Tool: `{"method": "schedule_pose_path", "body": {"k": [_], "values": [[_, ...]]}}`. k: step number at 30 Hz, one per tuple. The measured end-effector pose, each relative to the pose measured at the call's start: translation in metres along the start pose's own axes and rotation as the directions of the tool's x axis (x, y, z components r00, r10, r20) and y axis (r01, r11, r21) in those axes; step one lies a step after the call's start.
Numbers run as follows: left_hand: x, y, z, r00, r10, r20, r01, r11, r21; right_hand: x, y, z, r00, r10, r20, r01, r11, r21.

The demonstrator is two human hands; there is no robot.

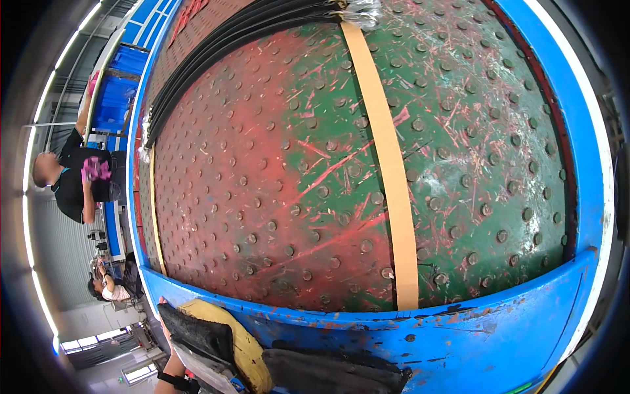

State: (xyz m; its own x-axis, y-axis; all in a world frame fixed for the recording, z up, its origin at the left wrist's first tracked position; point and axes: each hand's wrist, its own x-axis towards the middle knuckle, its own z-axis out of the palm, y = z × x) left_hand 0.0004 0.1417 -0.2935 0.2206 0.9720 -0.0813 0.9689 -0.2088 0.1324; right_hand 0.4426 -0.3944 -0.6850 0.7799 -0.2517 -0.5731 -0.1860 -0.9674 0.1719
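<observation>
At the lower left, a bare forearm with a black wristband, which I take to be my left arm, comes in from the lower edge. My left hand (167,333) is mostly hidden behind a black cloth pad (200,333); its fingers do not show clearly. A yellow cloth (244,351) lies against the pad, and a dark, worn pad (331,371) lies beside it along the near blue rim. My right hand is out of view. Past the rim stretches a studded table top (262,197), green with red smears and scratches.
Two tan strips (384,157) cross the table. A bundle of long black strips (236,39) with plastic-wrapped ends curves over its far left. A raised blue frame (512,322) borders the table. Beyond the left side, one person (79,177) stands and another (108,289) sits.
</observation>
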Motion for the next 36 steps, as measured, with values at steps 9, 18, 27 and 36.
{"method": "schedule_pose_path", "body": {"k": [9,18,27,36], "values": [[-0.008,-0.002,0.003,0.998,0.048,-0.03,-0.047,0.998,0.046,0.015,-0.054,-0.001,0.974,-0.211,0.087,0.214,0.976,-0.029],[-0.008,0.011,-0.004,0.999,-0.025,-0.046,0.026,0.999,0.032,0.018,-0.099,-0.007,0.893,-0.408,0.19,0.423,0.905,-0.039],[-0.009,0.01,0.0,0.982,-0.01,-0.19,-0.002,0.998,-0.06,0.011,-0.114,-0.001,0.82,-0.526,0.225,0.546,0.837,-0.034],[-0.025,-0.005,0.011,0.933,-0.067,-0.353,-0.001,0.982,-0.191,0.002,-0.109,0.039,0.743,-0.619,0.255,0.646,0.763,-0.03]]}}
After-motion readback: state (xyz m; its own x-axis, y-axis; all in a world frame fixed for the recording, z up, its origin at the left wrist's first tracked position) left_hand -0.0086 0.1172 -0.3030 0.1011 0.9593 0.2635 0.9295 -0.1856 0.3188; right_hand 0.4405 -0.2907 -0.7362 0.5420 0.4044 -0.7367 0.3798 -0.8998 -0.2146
